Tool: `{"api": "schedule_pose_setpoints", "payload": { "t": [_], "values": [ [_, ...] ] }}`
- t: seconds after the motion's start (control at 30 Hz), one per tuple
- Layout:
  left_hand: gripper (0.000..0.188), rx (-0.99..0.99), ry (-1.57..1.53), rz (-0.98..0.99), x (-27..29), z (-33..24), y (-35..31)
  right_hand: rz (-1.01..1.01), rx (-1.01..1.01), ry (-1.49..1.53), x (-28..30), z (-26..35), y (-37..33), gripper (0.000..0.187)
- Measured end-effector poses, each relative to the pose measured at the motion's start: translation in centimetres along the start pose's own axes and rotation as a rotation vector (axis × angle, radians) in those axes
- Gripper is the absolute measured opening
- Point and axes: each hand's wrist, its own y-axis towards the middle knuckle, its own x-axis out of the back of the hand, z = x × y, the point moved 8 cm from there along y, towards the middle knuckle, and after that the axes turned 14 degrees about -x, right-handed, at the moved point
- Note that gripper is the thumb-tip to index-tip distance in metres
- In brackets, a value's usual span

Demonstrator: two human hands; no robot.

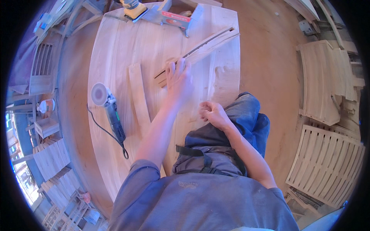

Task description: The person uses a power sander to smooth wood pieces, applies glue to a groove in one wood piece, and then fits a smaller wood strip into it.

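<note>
My left hand (179, 79) is closed over the near-left end of a long wooden strip (210, 45), its fingers across the far edge. A dark groove runs along this strip, which lies slanted on a broad pale wooden panel (115, 46). Close to my thigh, my right hand (214, 114) hovers with its fingers curled in, and I see nothing in them. A plain wooden slat (138, 92) rests on the panel left of my left hand. Farther left lies an angle grinder (111, 111) with a round disc and a dark cord.
At the panel's far end are a yellow-based power sander (135, 10) and a red box (175, 18). Slatted wooden panels (325, 163) and curved boards (322, 81) stand at the right. Along the left are wooden parts, a white tub (47, 105) and a small wooden drawer (47, 127).
</note>
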Motion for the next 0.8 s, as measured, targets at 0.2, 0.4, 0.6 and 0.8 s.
{"api": "schedule_pose_setpoints", "payload": {
  "t": [0.2,0.4,0.6,0.8],
  "values": [
    [0.044,-0.032,0.221,0.152,-3.0,-0.3,4.0,0.005,0.022,0.197,0.6,0.4,0.3,0.042],
    [0.041,0.09,0.03,0.246,-3.0,-5.0,0.9,-0.014,0.057,0.279,1.7,-1.2,2.8,0.04],
    [0.046,0.302,-0.416,0.182,-0.8,-6.7,-3.5,-0.402,0.067,0.232,5.4,-0.1,3.4,0.05],
    [0.072,0.497,0.175,-0.022,3.6,0.2,-11.6,-0.367,0.11,0.153,5.4,0.3,3.2,0.053]
  ]
}}
